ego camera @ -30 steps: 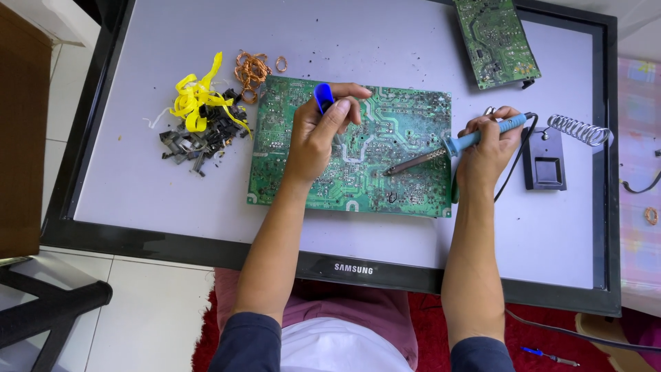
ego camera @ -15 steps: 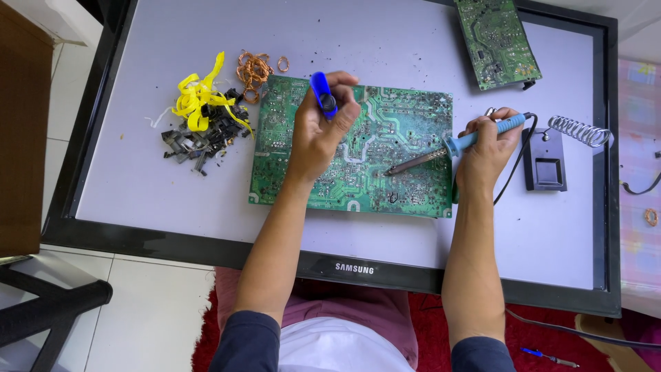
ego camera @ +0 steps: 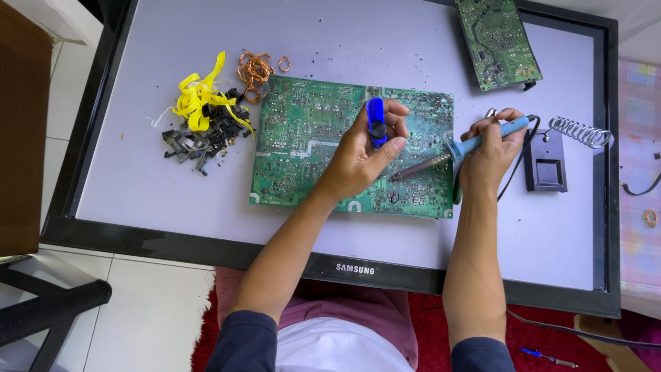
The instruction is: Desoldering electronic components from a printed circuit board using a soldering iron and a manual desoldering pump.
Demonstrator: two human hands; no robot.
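Note:
A large green circuit board [ego camera: 303, 138] lies solder side up on a flat white screen panel [ego camera: 138, 200]. My left hand [ego camera: 358, 155] hovers over the board's middle and grips a blue desoldering pump [ego camera: 376, 122], held upright. My right hand [ego camera: 492, 148] holds a blue-handled soldering iron [ego camera: 475, 143]; its metal tip points left and down at the board, close to my left thumb.
A soldering iron stand [ego camera: 551, 162] with a coil spring sits right of my right hand. A second smaller green board [ego camera: 499, 43] lies at the top right. A pile of yellow strips and dark parts [ego camera: 200, 117] and copper wire coils [ego camera: 256, 69] lie left of the board.
My left hand has shifted to the right over the board and raised the blue pump more upright. The right hand and the iron have stayed nearly still.

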